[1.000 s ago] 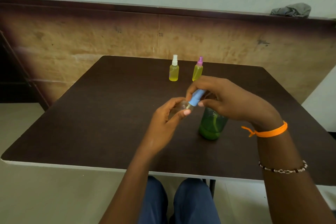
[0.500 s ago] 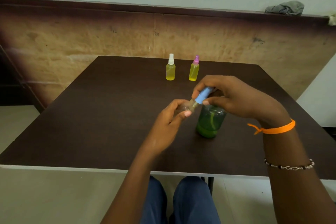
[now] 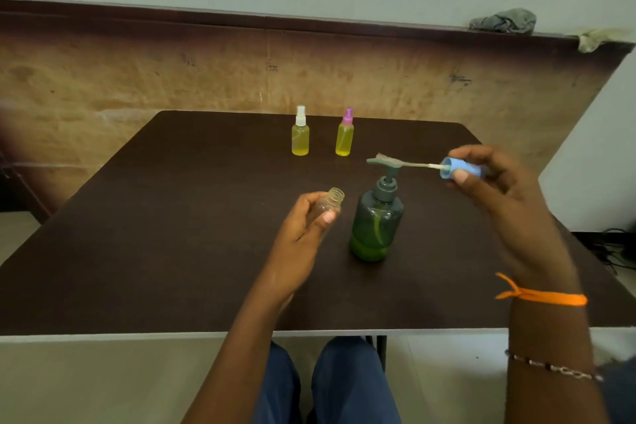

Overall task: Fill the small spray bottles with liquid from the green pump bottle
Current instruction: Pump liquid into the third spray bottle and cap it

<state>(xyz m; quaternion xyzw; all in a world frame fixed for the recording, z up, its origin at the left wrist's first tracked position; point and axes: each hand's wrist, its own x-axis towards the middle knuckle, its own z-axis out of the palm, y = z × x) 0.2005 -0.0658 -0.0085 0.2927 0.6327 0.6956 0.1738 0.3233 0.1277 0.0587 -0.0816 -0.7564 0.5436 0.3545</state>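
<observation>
My left hand (image 3: 303, 227) grips a small clear spray bottle (image 3: 331, 200) with its threaded neck open and tilted toward the right. My right hand (image 3: 495, 182) pinches the blue spray cap (image 3: 459, 171), whose thin dip tube points left, above the pump spout. Between my hands the green pump bottle (image 3: 377, 224) stands upright on the dark table (image 3: 172, 234), partly filled. Two small spray bottles holding yellow liquid stand at the table's far side: one with a white cap (image 3: 300, 134), one with a pink cap (image 3: 345, 136).
A wood-panelled wall (image 3: 172, 79) runs behind the table. Crumpled cloths (image 3: 502, 21) lie on its ledge at the upper right. My knees in blue trousers (image 3: 327, 385) show below the table's near edge. Cables (image 3: 616, 251) lie on the floor at the right.
My right hand has pulled the blue spray cap with its tube out of the clear bottle and moved it right. My left hand moved left with the open bottle, uncovering the green pump bottle.
</observation>
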